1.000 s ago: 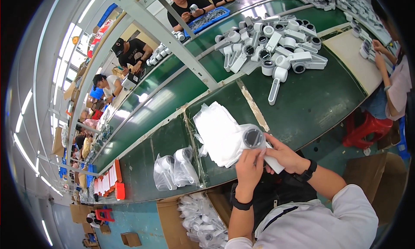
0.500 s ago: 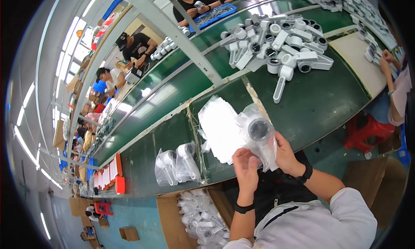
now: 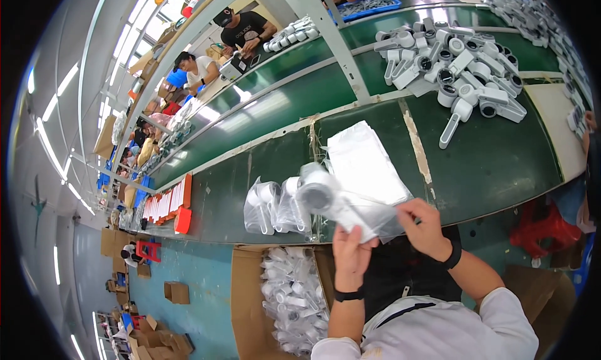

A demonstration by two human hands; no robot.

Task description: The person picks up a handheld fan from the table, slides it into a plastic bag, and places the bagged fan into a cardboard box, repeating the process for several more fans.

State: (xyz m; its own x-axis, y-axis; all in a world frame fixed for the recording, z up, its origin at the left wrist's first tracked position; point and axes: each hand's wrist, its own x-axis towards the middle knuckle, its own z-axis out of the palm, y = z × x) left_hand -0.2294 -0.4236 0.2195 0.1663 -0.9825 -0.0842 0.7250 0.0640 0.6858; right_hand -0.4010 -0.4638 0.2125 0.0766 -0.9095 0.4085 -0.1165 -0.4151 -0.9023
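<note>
A white handheld device with a round, dark-faced head (image 3: pixel 317 191) lies tilted inside a clear plastic bag (image 3: pixel 375 215), above the near edge of the green bench. My left hand (image 3: pixel 352 253) is closed around the handle end through the bag. My right hand (image 3: pixel 428 228) pinches the loose end of the bag between thumb and fingers. Just beyond them, a stack of flat white bags (image 3: pixel 365 162) rests on the bench. To the left, close to the device's head, two bagged devices (image 3: pixel 263 207) (image 3: pixel 290 205) lie side by side.
A large heap of unbagged white devices (image 3: pixel 463 66) covers the bench's far right. Below the bench edge, a cardboard box (image 3: pixel 248 297) holds many bagged ones. Orange-red trays with white sheets (image 3: pixel 168 200) sit at the left. A metal post (image 3: pixel 341 53) rises behind; co-workers sit across the line.
The bagged device has swung leftward and tipped over, its head now left of my hands. My left hand has shifted onto its handle end. The view has turned left, shifting the bench rightward.
</note>
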